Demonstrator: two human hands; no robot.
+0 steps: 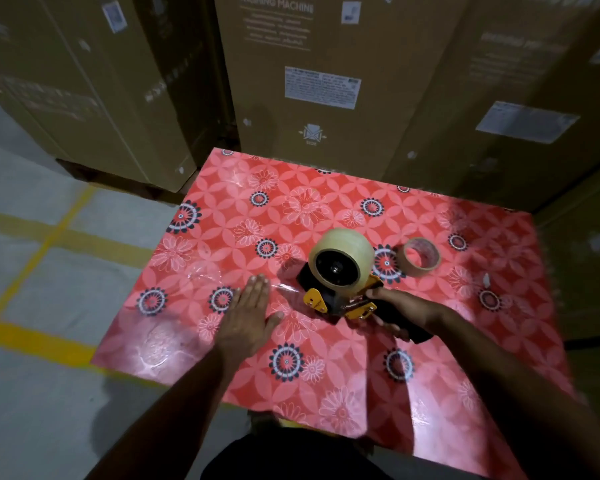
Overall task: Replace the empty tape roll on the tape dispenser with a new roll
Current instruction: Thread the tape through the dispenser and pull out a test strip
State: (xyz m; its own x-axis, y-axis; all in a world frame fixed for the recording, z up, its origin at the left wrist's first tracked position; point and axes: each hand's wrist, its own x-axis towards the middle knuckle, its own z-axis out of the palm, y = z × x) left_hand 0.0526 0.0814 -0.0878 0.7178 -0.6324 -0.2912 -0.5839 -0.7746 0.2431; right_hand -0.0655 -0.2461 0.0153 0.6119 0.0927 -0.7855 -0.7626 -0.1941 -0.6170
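From your head camera, you are looking down on a table [222,216] covered in a red flowered cloth, with tall cardboard boxes [312,74] standing behind it and a grey floor with yellow lines [39,251] to the left.

Your right hand [400,308] is closed around the black handle of the tape dispenser [340,299], which sits near the middle of the table with its yellow and black frame toward you. A full roll of clear tape [342,259] is seated on the dispenser's hub, standing on edge so that its black centre faces you.

Your left hand [248,311] is flat and open, fingers together and stretched out, palm down over the cloth just left of the dispenser; it holds nothing, and you cannot tell whether it presses on the table or hangs just above it. A thin clear strip [284,288] shows between its fingertips and the dispenser.

The empty tape roll [421,258], a bare brown cardboard core, lies on the cloth just right of the full roll, apart from it
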